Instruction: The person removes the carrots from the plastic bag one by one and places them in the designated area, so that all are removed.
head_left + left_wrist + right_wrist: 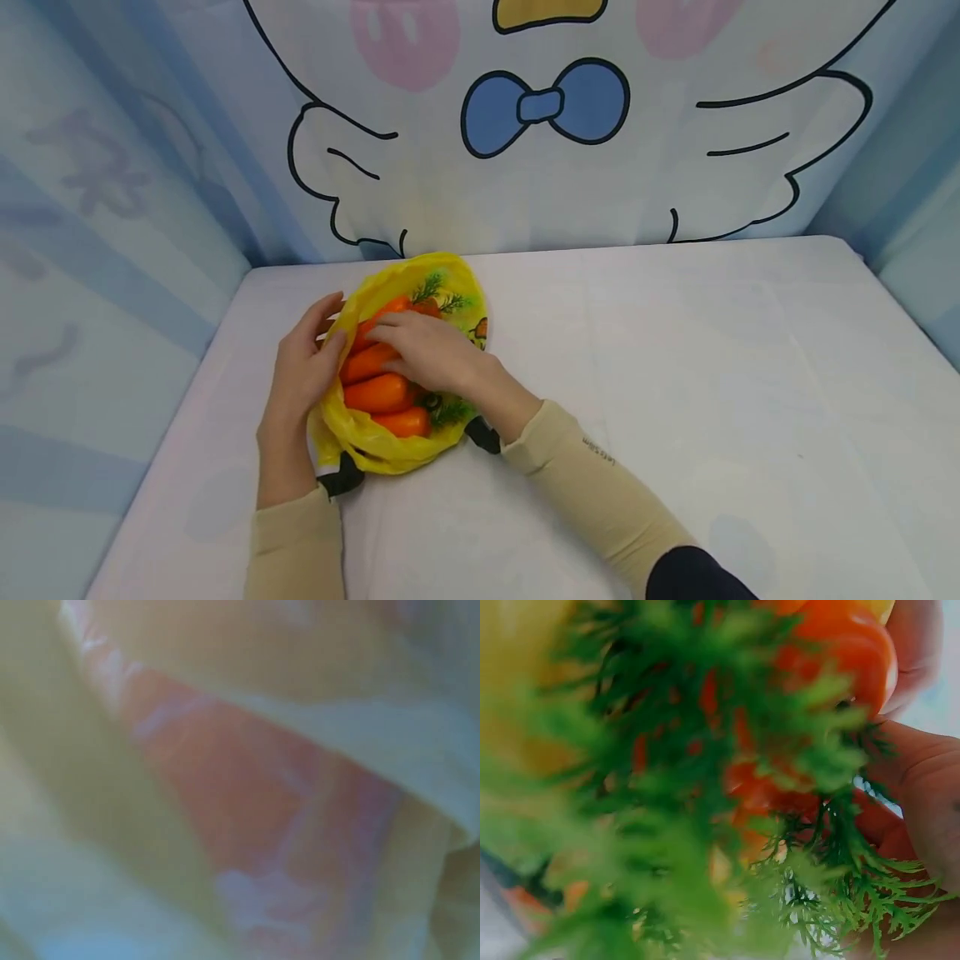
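A yellow plastic bag [337,433] with its mouth spread wide stands at the left of the table. Inside lie several orange carrots [378,393] side by side, their feathery green tops [660,802] pointing right. My left hand [303,358] grips the bag's left rim, thumb over the edge and fingers outside. Reaching in from the right, my right hand [431,346] holds one of the middle carrots between thumb and fingers. Green leaves cover much of the right wrist view, where the thumb side of the hand shows by an orange carrot end [855,660]. Blurred bag film [97,825] fills the left wrist view.
A white cloth covers the table [675,375], which stretches off to the right. Behind it hangs a curtain [547,200] with a cartoon figure and a blue bow tie. Blue and white fabric [97,275] flanks the left side.
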### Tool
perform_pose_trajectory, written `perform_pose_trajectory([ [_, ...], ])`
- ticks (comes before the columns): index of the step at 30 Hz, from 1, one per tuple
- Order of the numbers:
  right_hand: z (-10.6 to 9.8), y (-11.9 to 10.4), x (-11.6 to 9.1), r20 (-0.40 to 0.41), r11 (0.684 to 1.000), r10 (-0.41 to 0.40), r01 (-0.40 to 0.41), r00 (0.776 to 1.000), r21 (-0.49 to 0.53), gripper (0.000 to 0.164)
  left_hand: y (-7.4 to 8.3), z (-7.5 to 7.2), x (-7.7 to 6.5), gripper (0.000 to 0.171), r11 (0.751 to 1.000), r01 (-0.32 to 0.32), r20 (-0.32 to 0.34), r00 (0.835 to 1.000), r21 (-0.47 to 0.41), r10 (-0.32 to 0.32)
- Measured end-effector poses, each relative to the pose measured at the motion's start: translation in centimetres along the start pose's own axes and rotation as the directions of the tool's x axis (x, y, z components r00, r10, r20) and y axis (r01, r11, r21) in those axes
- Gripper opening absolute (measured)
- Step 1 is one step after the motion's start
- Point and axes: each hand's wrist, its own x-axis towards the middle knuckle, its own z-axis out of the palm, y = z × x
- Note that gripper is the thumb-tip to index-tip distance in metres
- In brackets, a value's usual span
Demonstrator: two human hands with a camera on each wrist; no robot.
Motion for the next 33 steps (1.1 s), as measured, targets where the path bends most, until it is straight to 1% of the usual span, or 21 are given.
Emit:
perform_pose_trajectory([
  [5,0.2,0.5,-0.1,0.033,1.000,0.006,-0.007,0.999,0.026,0.042,0.2,0.0,0.0,0.051,1.000,0.029,0.005,1.000,0.006,-0.029],
  [9,0.3,0.8,-0.3,0.050,1.000,0.006,-0.007,0.999,0.011,0.043,0.3,0.2,0.0,0.051,0.999,0.042,0.002,0.999,0.011,-0.042],
  [13,0.3,1.0,-0.4,0.043,1.000,-0.001,0.000,0.999,0.007,0.043,0.4,0.2,0.1,0.050,0.999,0.051,-0.004,0.999,0.013,-0.051],
  [20,0.2,1.2,-0.5,0.037,1.000,-0.010,0.009,0.999,0.021,0.045,0.6,0.2,0.2,0.049,0.997,0.077,0.007,0.997,0.012,-0.078],
  [24,0.2,1.4,-0.6,0.027,1.000,-0.023,0.023,0.999,0.022,0.047,0.6,0.2,0.2,0.048,0.997,0.080,0.002,0.997,0.017,-0.080],
  [30,-0.5,1.8,-1.0,-0.016,0.999,-0.043,0.044,0.999,0.033,0.047,0.5,0.2,0.2,0.046,0.997,0.079,-0.013,0.997,0.016,-0.078],
  [33,-0.9,2.1,-1.4,-0.024,0.998,-0.032,0.033,0.999,0.048,0.047,0.4,0.0,0.1,0.046,0.997,0.070,-0.030,0.997,0.016,-0.070],
])
